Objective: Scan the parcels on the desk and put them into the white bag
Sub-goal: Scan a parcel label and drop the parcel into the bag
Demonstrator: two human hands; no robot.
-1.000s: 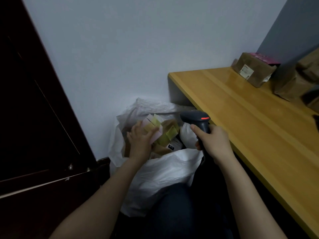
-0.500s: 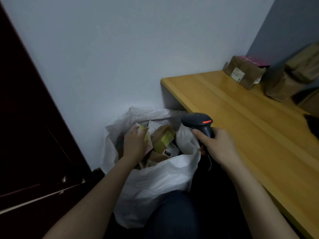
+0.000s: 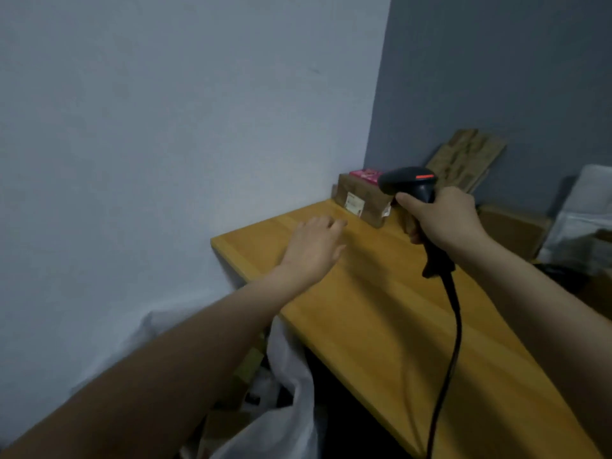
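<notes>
Fig.: left hand (image 3: 314, 246) near the brown parcel (image 3: 364, 207), fingers relaxed, empty | right hand (image 3: 440, 220) grips scanner (image 3: 410, 182) just beside parcel | we should turn its label (image 3: 354, 204) squarely to the scanner.

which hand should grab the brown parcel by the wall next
Left, probably. The left hand is empty and open, reaching over the desk toward the brown parcel with the white label. The right hand holds the barcode scanner, so it is busy.
</notes>
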